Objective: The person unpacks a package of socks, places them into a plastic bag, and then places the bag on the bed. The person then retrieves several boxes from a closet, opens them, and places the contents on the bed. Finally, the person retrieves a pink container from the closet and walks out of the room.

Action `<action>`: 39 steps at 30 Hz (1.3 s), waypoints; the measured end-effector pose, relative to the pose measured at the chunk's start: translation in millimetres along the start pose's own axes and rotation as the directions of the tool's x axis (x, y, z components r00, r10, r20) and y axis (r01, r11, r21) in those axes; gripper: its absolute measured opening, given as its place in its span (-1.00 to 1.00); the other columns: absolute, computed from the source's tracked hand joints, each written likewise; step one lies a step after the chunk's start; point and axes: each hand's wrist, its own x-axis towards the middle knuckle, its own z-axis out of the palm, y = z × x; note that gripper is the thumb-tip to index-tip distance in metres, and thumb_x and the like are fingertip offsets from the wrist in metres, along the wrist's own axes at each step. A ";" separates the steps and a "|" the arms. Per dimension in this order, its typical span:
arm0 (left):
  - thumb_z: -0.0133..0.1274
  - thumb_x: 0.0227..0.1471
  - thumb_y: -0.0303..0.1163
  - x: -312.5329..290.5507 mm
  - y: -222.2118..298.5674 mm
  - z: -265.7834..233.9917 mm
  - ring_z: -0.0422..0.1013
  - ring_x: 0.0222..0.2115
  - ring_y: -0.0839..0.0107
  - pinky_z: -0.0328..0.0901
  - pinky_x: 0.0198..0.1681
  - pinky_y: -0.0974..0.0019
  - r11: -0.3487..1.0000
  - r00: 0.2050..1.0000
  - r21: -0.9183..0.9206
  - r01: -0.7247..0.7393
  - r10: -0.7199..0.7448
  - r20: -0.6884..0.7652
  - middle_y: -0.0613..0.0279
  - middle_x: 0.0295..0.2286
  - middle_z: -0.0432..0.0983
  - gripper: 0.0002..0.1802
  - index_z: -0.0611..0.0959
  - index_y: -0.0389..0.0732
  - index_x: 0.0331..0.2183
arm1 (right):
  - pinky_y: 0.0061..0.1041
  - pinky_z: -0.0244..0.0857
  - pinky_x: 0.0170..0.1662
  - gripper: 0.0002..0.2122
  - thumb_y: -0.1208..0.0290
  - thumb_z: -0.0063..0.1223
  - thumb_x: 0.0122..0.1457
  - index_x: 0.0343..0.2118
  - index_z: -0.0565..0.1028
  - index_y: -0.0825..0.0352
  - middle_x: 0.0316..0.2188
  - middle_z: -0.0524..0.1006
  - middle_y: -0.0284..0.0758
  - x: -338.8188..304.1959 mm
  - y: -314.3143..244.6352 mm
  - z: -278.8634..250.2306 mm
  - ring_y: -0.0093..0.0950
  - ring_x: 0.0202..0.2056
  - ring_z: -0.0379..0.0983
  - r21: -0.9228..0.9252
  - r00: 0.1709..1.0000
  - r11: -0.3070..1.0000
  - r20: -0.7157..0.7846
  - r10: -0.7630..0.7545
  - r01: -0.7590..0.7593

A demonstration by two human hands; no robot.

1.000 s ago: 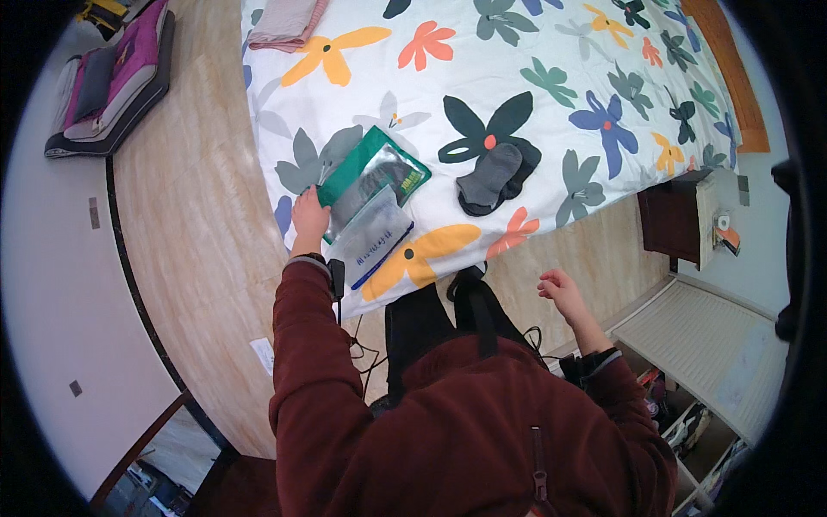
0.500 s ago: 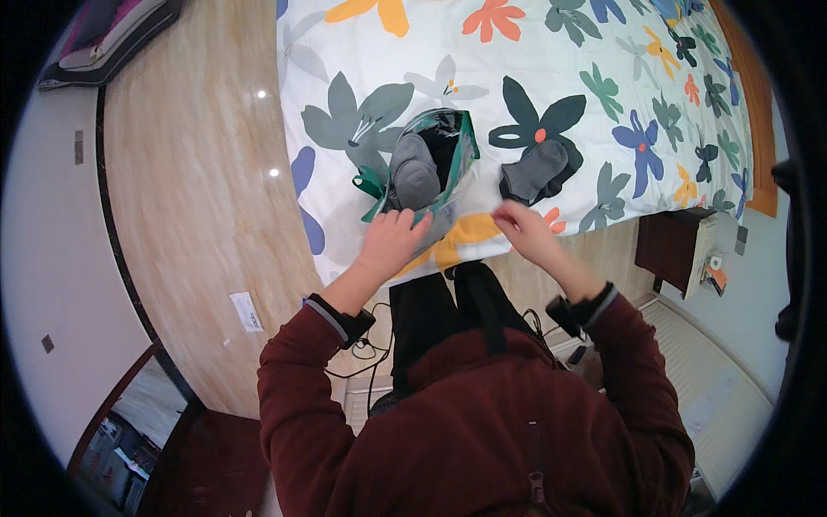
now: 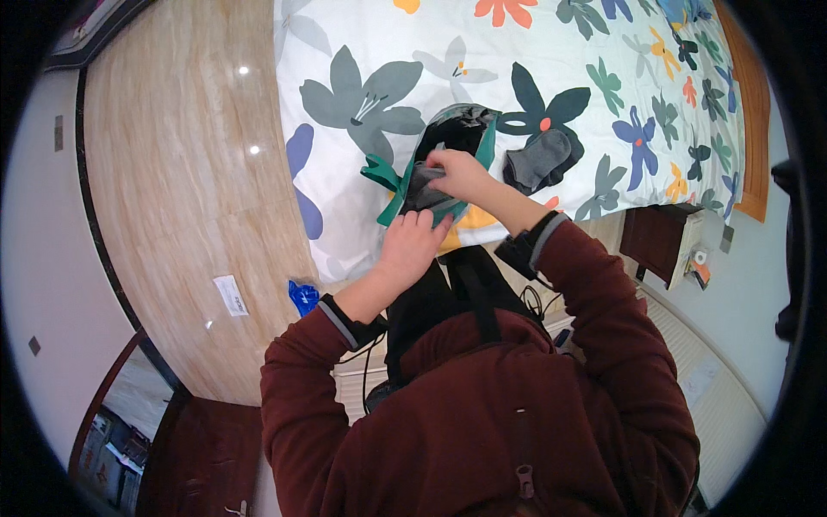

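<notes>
A clear bag (image 3: 490, 146) with green trim and a green strap (image 3: 379, 172) lies on the flowered bedding, its mouth spread wide. My left hand (image 3: 408, 247) grips the bag's near rim between thumb and fingers. Reaching into the mouth, my right hand (image 3: 462, 178) has its fingers closed on a grey sock (image 3: 424, 188). Part of that sock is hidden by the hand and the rim. Darker contents deeper inside cannot be made out. Just right of the bag, folded grey and black socks (image 3: 541, 162) rest on the bed.
The bed's near edge runs in front of my legs. On the floor to the left lie a blue plastic packet (image 3: 302, 297) and a white paper slip (image 3: 230, 295). A dark bedside cabinet (image 3: 655, 241) stands at right; a black cable (image 3: 366, 379) hangs near my legs.
My right hand has moved left from beside the loose socks into the bag and closed on a sock there. The left hand still holds the rim; the view has shifted slightly.
</notes>
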 end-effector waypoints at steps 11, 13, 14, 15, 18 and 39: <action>-0.12 -0.20 -0.45 -3.0 4.9 -1.1 0.27 -0.46 0.34 0.19 -0.43 0.35 0.998 0.998 -0.057 -0.037 0.040 0.056 0.26 -0.53 0.23 -0.52 0.42 0.04 -0.12 | -0.34 0.25 -0.28 -0.87 0.48 0.02 -0.18 -0.49 0.39 0.29 -0.41 0.36 -0.27 -73.2 18.3 -17.1 -0.29 -0.31 0.35 -0.423 0.967 0.870 0.125 -0.222 0.255; -0.12 -0.20 -0.44 -4.3 7.2 0.3 0.27 -0.46 0.34 0.19 -0.43 0.35 0.998 0.997 -0.046 -0.047 0.050 0.065 0.26 -0.52 0.23 -0.52 0.42 0.03 -0.12 | -0.34 0.25 -0.31 -0.88 0.48 0.02 -0.17 -0.50 0.38 0.28 -0.47 0.37 -0.27 -75.2 19.1 -14.9 -0.29 -0.33 0.35 -0.436 0.972 0.869 0.095 -0.214 0.234; -0.13 -0.20 -0.44 -5.3 7.9 0.8 0.27 -0.46 0.34 0.20 -0.43 0.35 0.998 0.996 -0.037 -0.053 0.056 0.067 0.25 -0.52 0.23 -0.53 0.42 0.03 -0.12 | -0.33 0.25 -0.32 -0.88 0.48 0.02 -0.18 -0.51 0.37 0.28 -0.49 0.37 -0.28 -76.1 19.2 -13.2 -0.29 -0.34 0.35 -0.424 0.970 0.874 0.048 -0.238 0.236; -0.13 -0.20 -0.44 -6.2 8.5 1.4 0.27 -0.45 0.33 0.20 -0.43 0.35 0.998 0.996 -0.027 -0.059 0.061 0.069 0.25 -0.52 0.23 -0.53 0.42 0.03 -0.12 | -0.33 0.24 -0.34 -0.88 0.48 0.02 -0.18 -0.51 0.36 0.28 -0.51 0.37 -0.28 -76.1 19.2 -12.0 -0.29 -0.35 0.36 -0.414 0.972 0.882 0.029 -0.232 0.223; -0.12 -0.20 -0.44 -8.9 10.0 3.2 0.27 -0.45 0.33 0.20 -0.44 0.34 0.998 0.995 -0.015 -0.067 0.067 0.070 0.25 -0.51 0.23 -0.53 0.42 0.02 -0.12 | -0.33 0.22 -0.23 -0.78 0.49 0.06 -0.22 -0.41 0.38 0.27 -0.37 0.39 -0.25 -71.8 18.6 -8.9 -0.27 -0.24 0.32 -0.389 0.988 0.908 0.025 -0.155 0.153; -0.12 -0.18 -0.52 7.2 -24.0 -17.7 0.31 -0.48 0.26 0.26 -0.43 0.27 0.993 0.995 -0.097 0.071 -0.063 0.077 0.20 -0.51 0.24 -0.49 0.42 0.11 -0.11 | -0.40 0.21 -0.22 -0.81 0.51 0.03 -0.22 -0.44 0.47 0.24 -0.42 0.44 -0.32 -36.3 15.1 -7.5 -0.34 -0.28 0.35 -0.535 0.925 0.777 0.024 -0.379 0.332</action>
